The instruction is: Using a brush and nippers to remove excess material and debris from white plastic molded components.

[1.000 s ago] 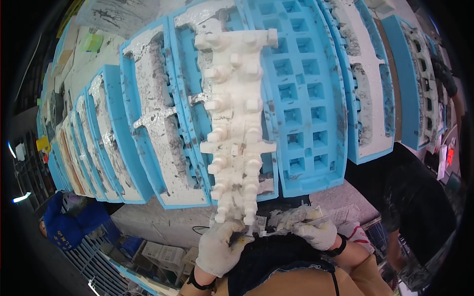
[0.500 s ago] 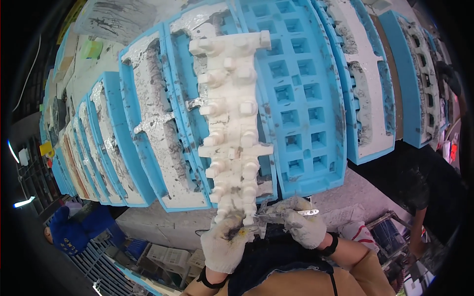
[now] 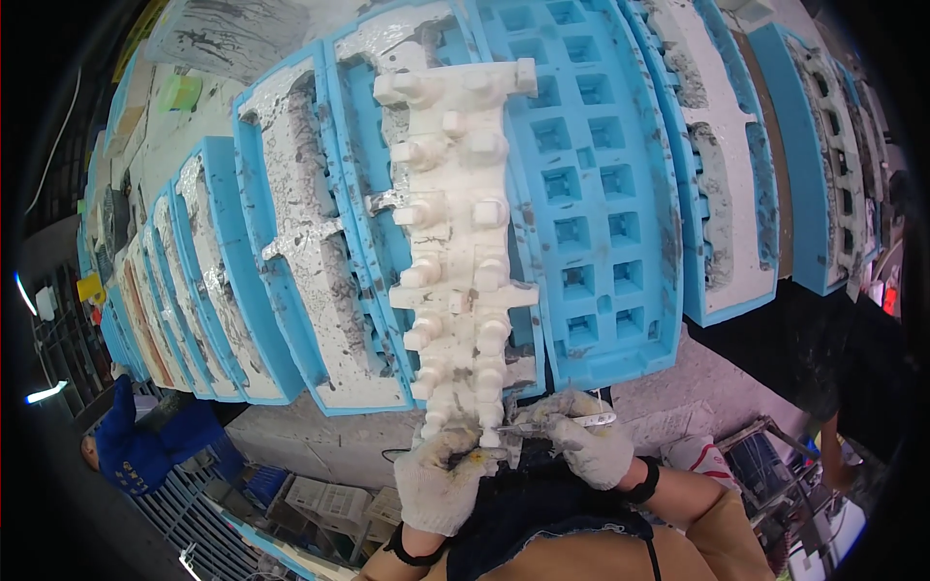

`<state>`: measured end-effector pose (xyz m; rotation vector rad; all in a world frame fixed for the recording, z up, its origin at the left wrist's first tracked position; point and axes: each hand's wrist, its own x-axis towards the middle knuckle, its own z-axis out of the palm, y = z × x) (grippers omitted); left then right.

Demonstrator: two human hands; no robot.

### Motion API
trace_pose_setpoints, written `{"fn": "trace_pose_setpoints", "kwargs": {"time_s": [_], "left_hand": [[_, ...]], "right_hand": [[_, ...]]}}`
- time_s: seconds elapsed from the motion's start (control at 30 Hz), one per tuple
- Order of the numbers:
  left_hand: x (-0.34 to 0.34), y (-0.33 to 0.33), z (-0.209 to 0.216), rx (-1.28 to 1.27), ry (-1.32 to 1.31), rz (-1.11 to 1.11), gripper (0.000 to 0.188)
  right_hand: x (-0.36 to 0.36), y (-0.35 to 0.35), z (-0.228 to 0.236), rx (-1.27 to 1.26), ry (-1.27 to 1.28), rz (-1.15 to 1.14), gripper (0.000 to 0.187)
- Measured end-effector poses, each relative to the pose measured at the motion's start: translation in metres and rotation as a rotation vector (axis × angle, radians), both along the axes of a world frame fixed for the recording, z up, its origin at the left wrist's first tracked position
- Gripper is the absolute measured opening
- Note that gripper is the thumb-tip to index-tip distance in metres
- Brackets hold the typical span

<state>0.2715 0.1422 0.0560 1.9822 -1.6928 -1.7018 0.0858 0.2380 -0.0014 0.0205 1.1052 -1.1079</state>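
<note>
A long white cast piece (image 3: 455,223) with paired square-ended knobs lies lengthwise over the blue molds, its near end reaching to my hands. Around that near end my left hand (image 3: 438,484) is closed, in a stained white knit glove. My right hand (image 3: 593,450), gloved the same way, is closed on a slim metal knife-like tool (image 3: 593,419). The tool's handle end sticks out to the right, while its other end points left at the cast piece's near knobs. Whether its tip touches the piece I cannot make out.
A blue mold (image 3: 601,203) with rows of square pockets lies right of the piece. White-filled blue molds (image 3: 308,242) stand to the left and right (image 3: 741,194). A person in blue (image 3: 131,441) is at the lower left, near crates (image 3: 329,502).
The tool and my right hand have shifted slightly left and down. My left hand keeps its hold on the cast piece. At the lower left, the person in blue has raised an arm toward the molds.
</note>
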Motion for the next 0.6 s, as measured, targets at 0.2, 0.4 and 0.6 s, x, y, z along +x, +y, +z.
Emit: {"fn": "trace_pose_setpoints", "kwargs": {"time_s": [0.2,0.4,0.6], "left_hand": [[0.0024,0.0015,-0.0022,-0.001,0.003,-0.018,0.017],[0.0034,0.0020,-0.0025,-0.021,0.007,-0.013,0.016],[0.0063,0.0029,-0.0048,-0.026,0.028,-0.028,0.016]], "right_hand": [[-0.0002,0.0011,-0.0006,-0.015,0.016,0.017,0.032],[-0.0056,-0.0002,0.0043,0.009,0.050,0.107,0.032],[-0.0023,-0.0022,0.0050,-0.021,0.070,0.079,0.030]]}}
